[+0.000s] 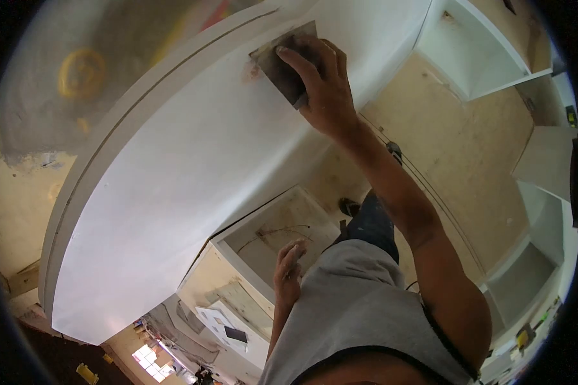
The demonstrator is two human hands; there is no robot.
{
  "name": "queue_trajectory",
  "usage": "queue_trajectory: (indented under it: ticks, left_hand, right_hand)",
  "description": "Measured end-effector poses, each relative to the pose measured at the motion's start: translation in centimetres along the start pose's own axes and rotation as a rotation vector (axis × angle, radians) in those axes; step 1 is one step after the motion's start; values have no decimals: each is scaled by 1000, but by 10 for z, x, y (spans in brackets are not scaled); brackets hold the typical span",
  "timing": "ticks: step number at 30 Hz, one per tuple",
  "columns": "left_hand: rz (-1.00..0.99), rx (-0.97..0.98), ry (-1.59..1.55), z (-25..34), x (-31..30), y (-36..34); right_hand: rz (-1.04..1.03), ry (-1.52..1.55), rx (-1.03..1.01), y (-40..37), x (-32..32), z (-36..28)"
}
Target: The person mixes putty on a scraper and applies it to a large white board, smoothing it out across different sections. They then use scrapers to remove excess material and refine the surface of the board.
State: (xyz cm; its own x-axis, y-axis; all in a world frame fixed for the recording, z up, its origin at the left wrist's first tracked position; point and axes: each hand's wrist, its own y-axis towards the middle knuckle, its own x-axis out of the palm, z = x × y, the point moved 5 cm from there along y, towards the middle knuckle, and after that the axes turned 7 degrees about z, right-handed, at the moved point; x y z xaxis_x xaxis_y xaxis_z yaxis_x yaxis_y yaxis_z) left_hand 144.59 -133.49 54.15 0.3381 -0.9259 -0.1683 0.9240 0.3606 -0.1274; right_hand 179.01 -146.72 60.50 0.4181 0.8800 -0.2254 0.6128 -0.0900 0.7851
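My right hand [324, 80] presses a dark, square-cornered piece of sandpaper [282, 67] against a long curved white panel [173, 167], close to the panel's grooved edge. The fingers are closed over the sheet, with the thumb lying across its face. A small pinkish patch [251, 72] shows on the white surface just beside the sheet. Lower down, my left hand [289, 266] hangs in front of my body, its dusty fingers loosely bent and partly apart. Nothing is visible in it, and it is apart from the panel.
An open white cabinet box [273, 224] stands below the panel, with thin wires inside. A phone-like dark rectangle [236, 333] lies on a white board. More white cabinets [481, 51] line the right side. Beyond the panel's edge is a grey, yellow-stained surface [38, 109].
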Motion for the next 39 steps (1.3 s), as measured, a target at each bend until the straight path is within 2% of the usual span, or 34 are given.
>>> queue_trajectory:
  ticks: [3,5,6,8,9,10,11,12,13,14,15,16,17,18,20,22,26,28,31,34,36,37,38,39]
  left_hand:
    - [1,-98,-43,-5,7,6]
    - [-27,-144,-58,-9,6,3]
    - [-16,-206,-112,-16,6,4]
    - [11,-251,-187,-15,11,9]
    - [31,-298,-382,-10,14,8]
    - [59,-339,-585,-7,18,7]
    - [101,-334,-608,-9,14,4]
    - [115,-429,-797,-12,13,-1]
    - [121,-508,-991,-15,12,-4]
    - [165,-483,-1013,-16,8,-6]
    - [183,-517,-1014,-18,6,-8]
    - [193,-553,-1013,-20,5,-13]
    - [217,-538,-1027,-22,3,-19]
    - [260,-523,-1075,-24,0,-23]
    - [310,-501,-1130,-28,-10,-34]
    - [415,-582,-1080,-39,-27,-56]
    - [504,-517,-1095,-51,-53,-91]
    - [626,-509,-1113,-63,-65,-110]
    - [667,-482,-1115,-59,-70,-115]
    - [645,-453,-1113,-48,-68,-113]
    - [603,-437,-1093,-38,-66,-89]
    - [621,-435,-1125,-30,-62,-78]
    - [637,-437,-1151,-25,-60,-72]
    - [623,-432,-1148,-29,-62,-65]
  right_hand:
    - [-61,-20,35,6,-22,-6]
    - [-258,46,110,9,-46,-18]
    - [-246,42,104,7,-55,-23]
    - [-260,292,215,0,-64,-30]
    - [-278,300,202,-6,-66,-39]
    - [-293,551,445,-14,-64,-39]
    - [-322,801,701,-28,-58,-44]
    - [-377,824,692,-38,-53,-57]
    - [-387,888,784,-49,-47,-65]
    - [-395,947,878,-59,-41,-74]
    - [-436,968,866,-67,-34,-89]
    - [-472,916,771,-71,-29,-108]
    - [-498,863,680,-76,-22,-125]
    - [-517,873,673,-81,-11,-138]
    - [-412,725,435,-82,2,-165]
    - [-369,660,383,-81,15,-182]
    - [-268,466,307,-85,41,-208]
    - [-212,312,200,-104,63,-219]
    - [-164,262,163,-111,73,-217]
    - [-194,202,101,-101,47,-216]
    - [-524,290,246,-93,29,-208]
    - [-430,324,235,-86,16,-204]
    - [-431,318,244,-88,7,-202]
    - [-411,423,335,-87,1,-198]
